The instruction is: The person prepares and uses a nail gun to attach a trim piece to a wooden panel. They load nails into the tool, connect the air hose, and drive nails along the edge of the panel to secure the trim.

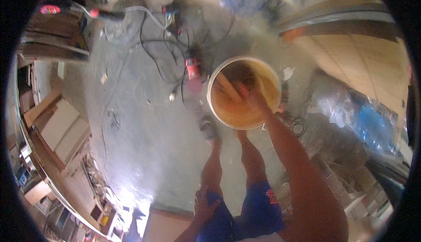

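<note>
A round, pale-rimmed bucket (210, 100) with a yellow-brown inside stands on the floor in front of my legs. My right arm reaches down into it, and my right hand (255, 96) is inside, blurred, so its fingers and any grip cannot be made out. Beside that hand, a light wooden strip (230, 86) slants across the bucket's inside, and a small reddish patch shows close to the fingers. My left hand (205, 206) lies on my left leg at the edge of the blue shorts (219, 218), fingers spread and holding nothing.
A red power tool (192, 68) with a round disc lies left of the bucket, among black cables (151, 57). Clear and blue plastic (372, 125) lies at the right below a large wooden panel (351, 62). Boards (63, 128) are piled at the left.
</note>
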The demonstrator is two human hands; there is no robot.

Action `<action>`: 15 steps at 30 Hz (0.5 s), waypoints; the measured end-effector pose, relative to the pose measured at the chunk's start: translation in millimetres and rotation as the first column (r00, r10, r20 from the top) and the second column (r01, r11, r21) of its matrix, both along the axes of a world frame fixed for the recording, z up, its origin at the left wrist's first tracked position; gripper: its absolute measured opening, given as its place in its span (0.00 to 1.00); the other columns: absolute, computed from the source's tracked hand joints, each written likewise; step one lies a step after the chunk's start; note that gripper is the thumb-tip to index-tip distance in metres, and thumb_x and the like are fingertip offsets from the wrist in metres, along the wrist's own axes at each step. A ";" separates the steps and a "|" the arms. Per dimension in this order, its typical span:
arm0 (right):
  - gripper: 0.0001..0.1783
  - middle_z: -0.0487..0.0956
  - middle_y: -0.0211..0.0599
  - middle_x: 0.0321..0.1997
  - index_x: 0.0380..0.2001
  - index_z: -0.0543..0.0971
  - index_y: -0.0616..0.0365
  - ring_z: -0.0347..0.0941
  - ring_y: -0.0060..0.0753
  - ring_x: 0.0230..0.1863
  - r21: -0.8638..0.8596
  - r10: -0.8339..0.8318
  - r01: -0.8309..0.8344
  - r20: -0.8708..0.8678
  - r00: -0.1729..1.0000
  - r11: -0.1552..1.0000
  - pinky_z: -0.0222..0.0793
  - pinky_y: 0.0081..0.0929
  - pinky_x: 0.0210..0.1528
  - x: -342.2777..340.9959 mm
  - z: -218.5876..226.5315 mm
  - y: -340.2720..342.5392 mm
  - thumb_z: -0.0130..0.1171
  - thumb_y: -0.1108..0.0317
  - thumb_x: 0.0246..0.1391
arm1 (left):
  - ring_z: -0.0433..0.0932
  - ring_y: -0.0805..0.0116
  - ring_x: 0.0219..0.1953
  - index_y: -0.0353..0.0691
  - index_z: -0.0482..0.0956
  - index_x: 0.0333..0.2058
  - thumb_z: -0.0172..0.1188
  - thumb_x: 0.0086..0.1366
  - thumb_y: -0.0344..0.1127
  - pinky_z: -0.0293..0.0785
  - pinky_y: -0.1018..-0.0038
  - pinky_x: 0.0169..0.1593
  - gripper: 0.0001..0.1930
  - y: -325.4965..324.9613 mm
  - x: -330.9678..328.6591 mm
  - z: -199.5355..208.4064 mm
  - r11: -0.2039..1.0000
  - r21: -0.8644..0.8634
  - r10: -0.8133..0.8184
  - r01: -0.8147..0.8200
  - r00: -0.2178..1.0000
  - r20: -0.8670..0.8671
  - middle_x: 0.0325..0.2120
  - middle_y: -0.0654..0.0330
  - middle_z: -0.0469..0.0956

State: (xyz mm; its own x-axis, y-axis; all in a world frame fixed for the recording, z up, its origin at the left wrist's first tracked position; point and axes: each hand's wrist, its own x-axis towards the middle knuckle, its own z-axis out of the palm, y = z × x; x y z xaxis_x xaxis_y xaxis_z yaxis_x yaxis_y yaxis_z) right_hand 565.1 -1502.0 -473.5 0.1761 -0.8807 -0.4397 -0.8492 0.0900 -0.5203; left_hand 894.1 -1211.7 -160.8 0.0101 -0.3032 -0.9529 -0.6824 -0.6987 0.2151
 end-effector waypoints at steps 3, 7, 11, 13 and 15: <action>0.16 0.75 0.32 0.25 0.39 0.76 0.52 0.73 0.28 0.20 0.682 -0.737 0.378 0.357 0.574 0.626 0.67 0.30 0.19 1.8 106.8 53.6 0.47 0.53 0.71 | 0.62 0.34 0.67 0.46 0.55 0.72 0.68 0.63 0.48 0.61 0.47 0.69 0.44 -2.3 5.1 0.6 0.986 -0.053 -0.158 0.160 0.987 0.040 0.67 0.39 0.59; 0.19 0.72 0.23 0.22 0.35 0.77 0.50 0.64 0.17 0.15 0.988 -0.976 0.121 0.115 -0.186 0.093 0.55 0.20 0.13 18.4 279.4 161.9 0.51 0.46 0.69 | 0.65 0.40 0.66 0.48 0.54 0.74 0.62 0.69 0.48 0.69 0.50 0.66 0.40 -24.4 13.1 -10.2 0.916 -0.397 -0.215 0.058 0.907 -0.362 0.63 0.44 0.67; 0.21 0.72 0.24 0.22 0.39 0.77 0.48 0.63 0.18 0.15 0.975 -0.884 -0.167 0.054 -0.465 0.148 0.52 0.21 0.12 53.4 415.5 255.2 0.49 0.43 0.69 | 0.75 0.50 0.57 0.40 0.62 0.69 0.60 0.72 0.46 0.75 0.58 0.61 0.33 -104.6 -60.8 113.5 0.879 0.253 0.461 -0.405 0.584 -0.668 0.54 0.51 0.76; 0.21 0.72 0.26 0.22 0.39 0.77 0.48 0.63 0.20 0.15 0.967 -0.814 -0.074 0.164 -0.557 0.245 0.54 0.22 0.12 82.9 427.4 292.3 0.49 0.43 0.70 | 0.78 0.54 0.53 0.39 0.65 0.66 0.60 0.72 0.45 0.76 0.61 0.59 0.29 -105.0 -80.3 115.8 0.912 0.172 0.372 -0.372 0.574 -0.730 0.51 0.53 0.78; 0.22 0.73 0.27 0.22 0.39 0.78 0.50 0.64 0.22 0.15 0.898 -0.705 0.071 0.388 -0.594 0.434 0.57 0.25 0.13 108.6 410.9 315.0 0.50 0.43 0.70 | 0.79 0.55 0.49 0.38 0.69 0.59 0.60 0.72 0.45 0.77 0.62 0.56 0.24 -104.4 -79.1 94.0 0.965 -0.251 -0.157 -0.077 0.599 -0.785 0.48 0.53 0.79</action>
